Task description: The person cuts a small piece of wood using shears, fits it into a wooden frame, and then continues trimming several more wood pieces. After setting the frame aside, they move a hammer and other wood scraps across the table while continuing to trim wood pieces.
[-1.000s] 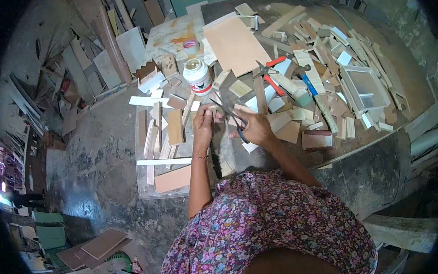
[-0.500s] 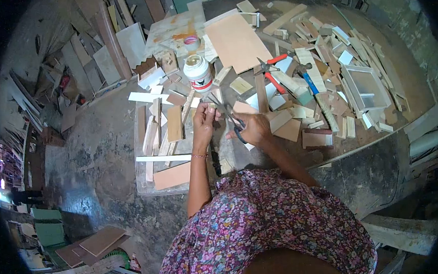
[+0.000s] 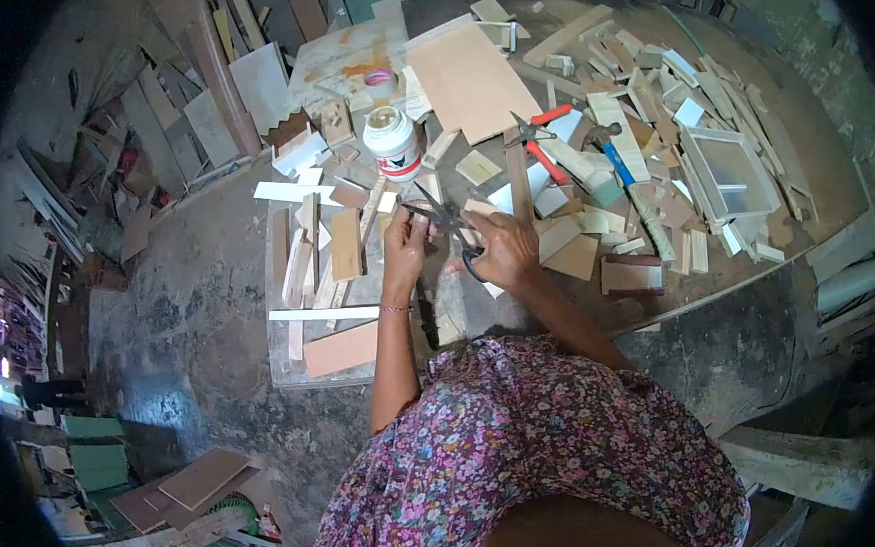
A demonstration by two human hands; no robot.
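My right hand (image 3: 504,249) grips a pair of scissors (image 3: 440,213) with dark handles, and its blades are spread apart, pointing up and left. Close to the blades, my left hand (image 3: 406,243) is closed in a pinch; what sits between its fingertips is too small to make out. A white tub (image 3: 392,146) with a red band stands uncovered just beyond my hands. Its pinkish lid (image 3: 380,82) lies behind it. Flat wood offcuts surround both hands, among them a tan strip (image 3: 347,245) left of my left hand.
On the right lie red-handled pincers (image 3: 544,145), a blue-handled hammer (image 3: 619,157) and a heap of wood scraps. A shallow white box frame (image 3: 730,177) rests near the right edge. One large tan board (image 3: 474,81) lies at the back.
The scissors have turned and their blades have spread wider beside my left fingertips. My right hand has rotated slightly, while my left hand stays nearly in place.
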